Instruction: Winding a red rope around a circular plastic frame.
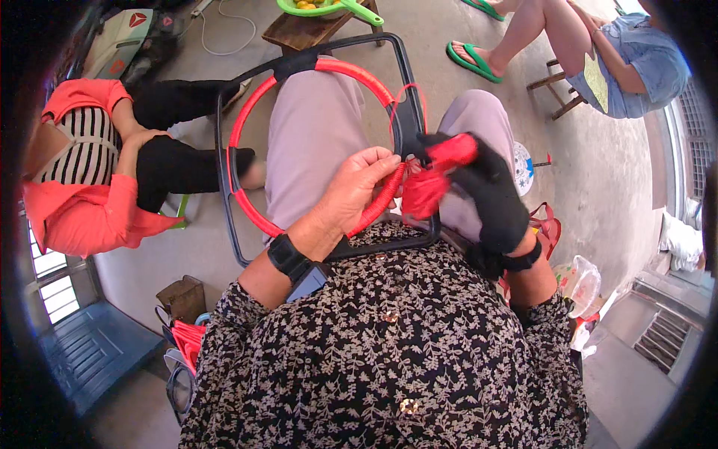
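Across the person's lap lay a black metal frame [224, 217] with a round ring [250, 112] inside it, the ring mostly wrapped in red cord. Frame rested on both thighs, near edge against the floral blouse, far edge out past the knees.

Left hand [351, 191], bare, gripped the ring's lower right arc, fingers [378, 166] curled over the wrapped section, thumb side toward the body. Black wrist strap on that forearm.

Right hand [490, 198] wore a black glove [501, 217]. Fingers closed on a bundle of red cord [437, 176], held just right of the ring and touching the frame's right bar. A thin loop of cord ran up from the bundle along the ring near the bar. Hands sat just beside each other, with the wrapped ring between them.

Surroundings: a person in a coral top and striped shirt [82, 157] sat on the concrete floor to the left, legs reaching under the frame's left side. Another person sat on a wooden stool [553, 86] upper right, wearing green flip-flops [471, 61]. A green plastic basin [329, 7] sat on a low wooden bench at top centre. Red bags and a clear plastic bag [583, 284] lay on the floor to the right; more red cord lay lower left by a small box.
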The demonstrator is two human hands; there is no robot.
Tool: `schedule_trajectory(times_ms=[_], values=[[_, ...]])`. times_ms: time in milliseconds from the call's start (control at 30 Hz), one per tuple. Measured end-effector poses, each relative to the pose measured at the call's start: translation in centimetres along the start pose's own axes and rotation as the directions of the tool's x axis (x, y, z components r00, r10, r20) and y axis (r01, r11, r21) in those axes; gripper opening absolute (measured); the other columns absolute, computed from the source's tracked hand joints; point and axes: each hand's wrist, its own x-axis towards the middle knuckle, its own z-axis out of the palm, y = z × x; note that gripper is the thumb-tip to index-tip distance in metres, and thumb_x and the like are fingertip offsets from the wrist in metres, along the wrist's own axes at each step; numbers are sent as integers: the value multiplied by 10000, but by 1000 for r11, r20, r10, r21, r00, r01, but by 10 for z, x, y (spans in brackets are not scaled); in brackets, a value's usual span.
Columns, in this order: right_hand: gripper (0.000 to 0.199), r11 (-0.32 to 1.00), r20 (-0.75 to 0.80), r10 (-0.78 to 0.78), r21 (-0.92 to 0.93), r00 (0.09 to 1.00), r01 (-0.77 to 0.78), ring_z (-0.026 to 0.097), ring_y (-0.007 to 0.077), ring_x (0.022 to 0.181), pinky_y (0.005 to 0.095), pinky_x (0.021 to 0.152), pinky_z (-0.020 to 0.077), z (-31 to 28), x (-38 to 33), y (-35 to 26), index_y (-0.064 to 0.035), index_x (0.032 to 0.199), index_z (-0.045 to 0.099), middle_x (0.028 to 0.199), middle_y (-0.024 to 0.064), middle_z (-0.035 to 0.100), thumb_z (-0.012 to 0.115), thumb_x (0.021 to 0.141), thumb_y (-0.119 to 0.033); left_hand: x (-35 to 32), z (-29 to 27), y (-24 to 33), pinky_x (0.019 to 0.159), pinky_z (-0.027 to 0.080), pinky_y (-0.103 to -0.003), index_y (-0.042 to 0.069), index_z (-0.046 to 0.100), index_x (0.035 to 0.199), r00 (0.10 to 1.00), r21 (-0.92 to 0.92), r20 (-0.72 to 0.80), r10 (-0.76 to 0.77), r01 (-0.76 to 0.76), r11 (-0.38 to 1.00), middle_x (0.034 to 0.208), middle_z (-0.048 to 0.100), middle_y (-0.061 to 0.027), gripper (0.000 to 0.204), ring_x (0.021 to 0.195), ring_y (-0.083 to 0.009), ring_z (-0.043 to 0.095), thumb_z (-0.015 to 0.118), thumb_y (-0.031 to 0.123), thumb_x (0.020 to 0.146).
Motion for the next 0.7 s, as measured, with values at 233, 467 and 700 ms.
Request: schedule_trajectory(times_ms=[233, 467, 700], values=[[392, 984, -201, 136, 138, 970, -110, 537, 146, 765, 278, 688, 464, -105, -47, 14, -14, 1254, 459, 966, 55, 551, 421, 955, -264, -4, 1, 6, 511, 519, -256, 36, 530, 910, 998, 82, 8, -64, 63, 995, 764, 612, -65, 165, 579, -134, 601, 538, 200, 921], [373, 754, -339, 392, 651, 855, -87, 550, 112, 613, 250, 561, 453, -199, -92, 64, -56, 1172, 528, 840, 22, 619, 447, 945, -341, -7, 2, 6, 501, 524, -271, 53, 517, 925, 999, 20, -36, -37, 37, 999, 762, 621, -96, 140, 567, -159, 609, 532, 193, 921], [405, 788, -405, 529, 562, 746, -253, 567, 129, 635, 248, 558, 460, -213, -50, 111, -50, 1181, 539, 827, 46, 626, 494, 920, -357, -7, 8, 10, 504, 524, -286, 66, 517, 927, 999, 17, -47, 1, 0, 1000, 760, 630, -118, 79, 576, -180, 619, 538, 136, 898]])
